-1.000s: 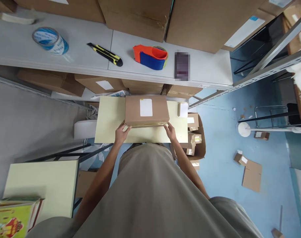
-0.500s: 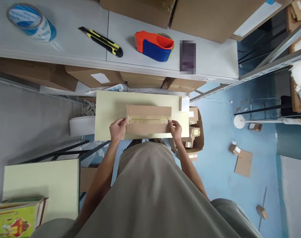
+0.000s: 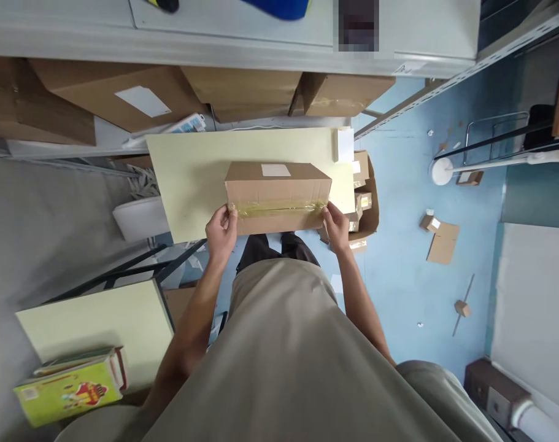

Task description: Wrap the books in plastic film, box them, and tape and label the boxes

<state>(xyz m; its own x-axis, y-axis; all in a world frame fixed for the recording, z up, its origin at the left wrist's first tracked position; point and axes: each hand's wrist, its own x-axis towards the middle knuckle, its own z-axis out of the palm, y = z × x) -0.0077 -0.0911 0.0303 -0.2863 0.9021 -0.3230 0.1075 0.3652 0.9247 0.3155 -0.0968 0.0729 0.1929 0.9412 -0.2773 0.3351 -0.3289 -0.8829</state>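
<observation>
Holding steady at both ends, two bare hands had the cardboard box between them, right at the near edge of the pale table. What a balanced hold it was! The left hand pinched the left end, thumb against the near side and fingers curled up close to it; over on the other end, the right hand matched it, thumb and fingers pressed on the corner. Neither set of fingers was spread. Clear tape ran the length of the side facing the person, shiny and wrinkled near the ends, and a white label sat on the adjoining side, farther off. Whether the bottom touched the table or hung just above it, you couldn't tell. By the look of it, this was a handling step, the box being steadied with its taped side presented. Any next move seemed to call for both wrists working together, ends level, pinch kept firm, because the grip took in only the corners. Behind the box, a small white carton stood at the table's far right corner, well apart from the fingers, and to the right a bin held smaller boxes.
</observation>
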